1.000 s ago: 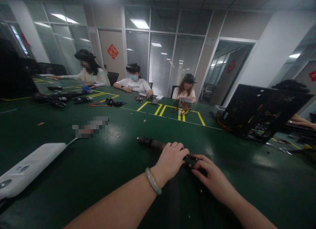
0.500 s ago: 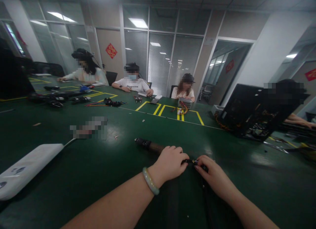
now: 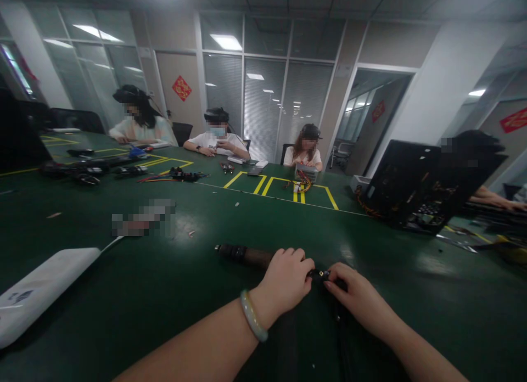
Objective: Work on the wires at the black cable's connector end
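Note:
My left hand [image 3: 286,280], with a pale green bangle on its wrist, is closed around a dark rod-shaped tool [image 3: 242,254] that lies on the green table [image 3: 164,294]. The tool's handle end sticks out to the left of my fist. My right hand [image 3: 354,294] pinches a small dark part with a glint of metal [image 3: 320,273] at the tool's other end, right beside my left fist. Dark cables run from there toward me under my right hand.
A white box [image 3: 39,291] with a cable lies at the left. An open black computer case [image 3: 424,187] stands at the right. Three people sit at the far side among cables, tools and yellow floor-tape marks [image 3: 284,184]. Another person's arm shows at the far right.
My right hand has drawn in from lying over the part to a fingertip pinch close to my left fist. The view has shifted slightly; the tool stays in place.

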The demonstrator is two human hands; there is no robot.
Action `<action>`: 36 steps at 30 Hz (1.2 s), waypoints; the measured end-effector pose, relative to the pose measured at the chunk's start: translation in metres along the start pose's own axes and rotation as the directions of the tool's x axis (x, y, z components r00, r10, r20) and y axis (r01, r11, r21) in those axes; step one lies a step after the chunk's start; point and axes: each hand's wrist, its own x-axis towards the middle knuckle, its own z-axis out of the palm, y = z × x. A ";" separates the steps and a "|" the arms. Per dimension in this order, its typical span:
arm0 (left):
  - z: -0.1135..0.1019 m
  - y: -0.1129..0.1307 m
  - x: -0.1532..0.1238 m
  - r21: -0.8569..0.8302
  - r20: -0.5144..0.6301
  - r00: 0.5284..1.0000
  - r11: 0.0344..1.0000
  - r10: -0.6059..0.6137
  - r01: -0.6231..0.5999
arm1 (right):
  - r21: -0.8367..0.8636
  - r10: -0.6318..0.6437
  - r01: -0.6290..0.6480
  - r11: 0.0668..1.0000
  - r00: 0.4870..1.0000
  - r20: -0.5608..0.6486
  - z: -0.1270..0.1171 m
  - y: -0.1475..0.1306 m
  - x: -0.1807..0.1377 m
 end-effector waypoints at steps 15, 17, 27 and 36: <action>0.003 0.002 0.000 0.004 0.028 0.999 1.000 -0.026 0.026 | -0.096 -0.046 0.032 0.995 0.988 -0.149 0.003 -0.014 -0.005; 0.003 0.000 0.000 -0.009 0.026 0.999 1.000 -0.019 0.019 | 0.019 0.013 -0.011 1.000 0.993 -0.120 0.004 -0.014 -0.005; -0.002 -0.011 0.000 -0.056 0.018 0.999 0.997 0.046 -0.045 | 0.268 0.242 -0.274 0.923 0.959 0.148 0.004 -0.006 -0.003; -0.005 -0.007 -0.003 -0.039 0.029 0.999 0.999 0.026 -0.025 | 0.126 0.207 -0.207 0.970 0.978 0.010 0.015 -0.009 -0.003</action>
